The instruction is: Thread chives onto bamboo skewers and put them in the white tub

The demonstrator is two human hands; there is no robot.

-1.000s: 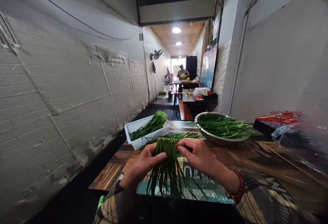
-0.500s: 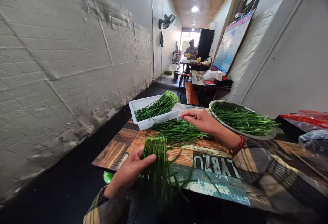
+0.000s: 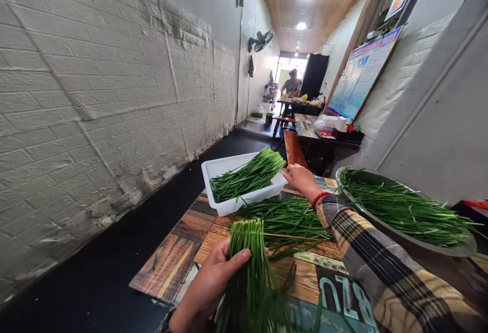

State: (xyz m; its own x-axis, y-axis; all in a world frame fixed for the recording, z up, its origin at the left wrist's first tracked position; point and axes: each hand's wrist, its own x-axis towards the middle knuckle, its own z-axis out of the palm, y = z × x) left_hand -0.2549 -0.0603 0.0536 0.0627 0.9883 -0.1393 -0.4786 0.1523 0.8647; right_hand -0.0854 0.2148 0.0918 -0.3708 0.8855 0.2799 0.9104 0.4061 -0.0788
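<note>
My left hand (image 3: 219,274) is wrapped round a bunch of garlic chives (image 3: 247,241), its cut ends level at the top and leaves hanging down, blurred. A thin wooden skewer (image 3: 295,236) sticks out sideways from that bunch. At the right end of the white plastic tray (image 3: 211,203) my right hand (image 3: 304,178) has its fingers closed on the skewer ends beside the skewered chives (image 3: 249,173) lying in the tray. Between the hands, loose chives (image 3: 290,216) lie on the tabletop. My right fingertips are partly hidden.
A large metal basin (image 3: 345,170) heaped with chives stands on the right of the patterned wooden table (image 3: 163,267). Beyond are an orange bench (image 3: 294,149), another table (image 3: 305,125) and a person (image 3: 293,86) at the far end. A brick wall (image 3: 114,94) runs along the left.
My right hand has reached forward to the tray's end and closed at the skewer ends. The view has shifted, and my left hand still grips its bunch.
</note>
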